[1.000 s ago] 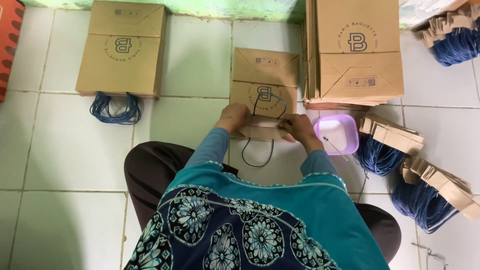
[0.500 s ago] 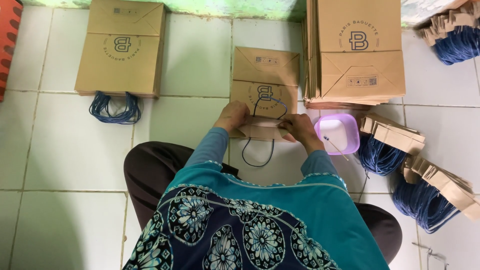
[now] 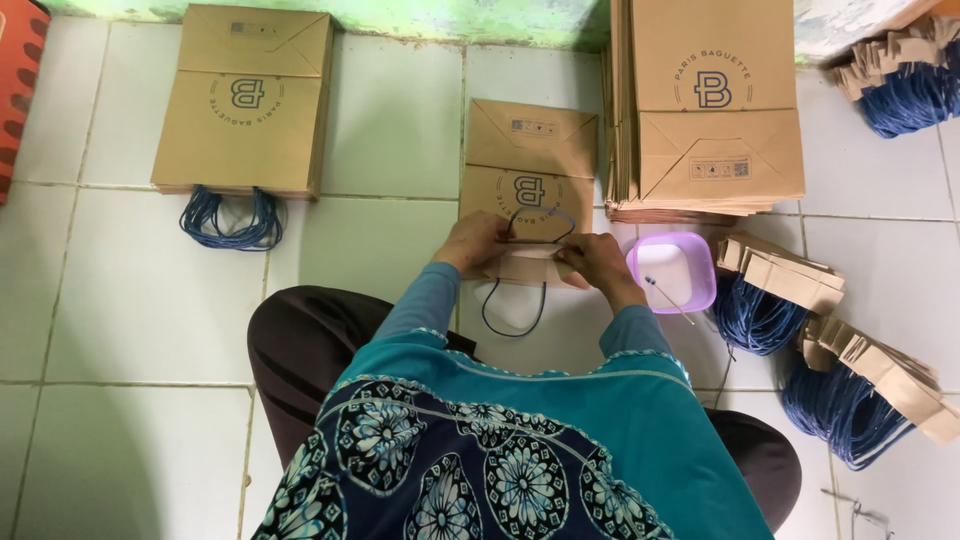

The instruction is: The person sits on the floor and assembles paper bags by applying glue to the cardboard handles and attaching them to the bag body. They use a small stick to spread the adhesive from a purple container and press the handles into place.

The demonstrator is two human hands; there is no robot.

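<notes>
left: bare tile floor (image 3: 130, 300) open | right: purple bowl (image 3: 672, 270), handle bundles (image 3: 770, 300) crowd

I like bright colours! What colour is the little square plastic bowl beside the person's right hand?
The small square plastic bowl is light purple, white inside; head view.

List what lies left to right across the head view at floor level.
Red plastic crate → flat brown paper bag stack with blue cord handles → brown paper bag under both hands → purple plastic bowl → blue cord bundles with brown card strips.
</notes>
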